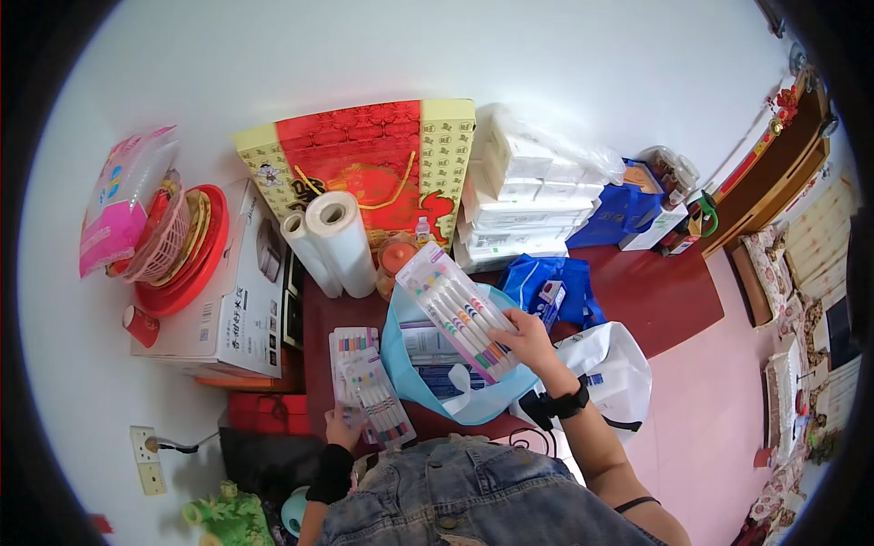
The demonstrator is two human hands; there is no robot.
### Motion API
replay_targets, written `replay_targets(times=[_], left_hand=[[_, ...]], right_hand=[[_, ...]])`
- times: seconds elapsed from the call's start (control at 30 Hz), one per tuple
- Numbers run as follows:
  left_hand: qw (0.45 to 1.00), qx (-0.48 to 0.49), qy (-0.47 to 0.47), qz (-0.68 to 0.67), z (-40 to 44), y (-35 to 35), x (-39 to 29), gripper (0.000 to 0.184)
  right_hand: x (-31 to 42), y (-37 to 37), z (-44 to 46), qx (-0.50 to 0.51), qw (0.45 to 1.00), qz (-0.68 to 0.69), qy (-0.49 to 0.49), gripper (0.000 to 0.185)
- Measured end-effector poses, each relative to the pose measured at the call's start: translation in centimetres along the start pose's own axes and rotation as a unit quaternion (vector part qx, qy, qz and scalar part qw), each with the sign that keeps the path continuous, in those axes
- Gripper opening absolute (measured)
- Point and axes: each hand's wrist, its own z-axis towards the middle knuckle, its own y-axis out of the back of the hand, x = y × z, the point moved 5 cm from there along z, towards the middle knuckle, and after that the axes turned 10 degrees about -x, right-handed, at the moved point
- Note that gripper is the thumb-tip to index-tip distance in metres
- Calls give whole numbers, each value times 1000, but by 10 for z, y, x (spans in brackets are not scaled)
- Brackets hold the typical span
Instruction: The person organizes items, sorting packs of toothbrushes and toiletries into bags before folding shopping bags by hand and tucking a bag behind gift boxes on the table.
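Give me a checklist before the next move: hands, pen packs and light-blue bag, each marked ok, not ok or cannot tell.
1. Raised pen pack held: ok, the right hand grips its lower right edge.
2. Light-blue bag open: ok, its mouth is spread and items show inside.
3. Bag handle out of the opening: not ok, the loop lies over the near part of it.
4. Lower packs apart: not ok, the near pack overlaps the far pack.
5. Left hand gripping a pack: cannot tell, it is at their near left edges, but its grip is unclear.
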Motion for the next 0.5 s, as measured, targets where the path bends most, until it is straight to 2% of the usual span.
replay_targets(times=[0.07,0.13,0.27,0.33,0.37,0.43,0.47,0.5], left_hand=[[999,-27,-25,-21,1,0,7,85],[993,-20,21,-113,4,9,2,73],[996,-54,-21,-64,15,38,-25,61],[962,12,19,-274,22,51,-48,48],[961,11,19,-275,25,70,-72,48],[923,155,10,-351,22,99,-139,39],[924,151,10,-351,21,106,-156,39],[881,177,8,-438,18,111,-174,37]], right_hand=[[4,0,-4,-2,1000,6,-17,33],[8,4,-9,-6,999,9,-32,33],[24,14,-27,-2,998,30,-48,30],[35,16,-31,8,998,49,-46,29],[36,12,-33,46,995,57,-70,28],[39,1,-37,85,990,64,-92,27],[45,-13,-40,108,979,141,-103,26],[51,-27,-43,132,961,218,-112,26]])
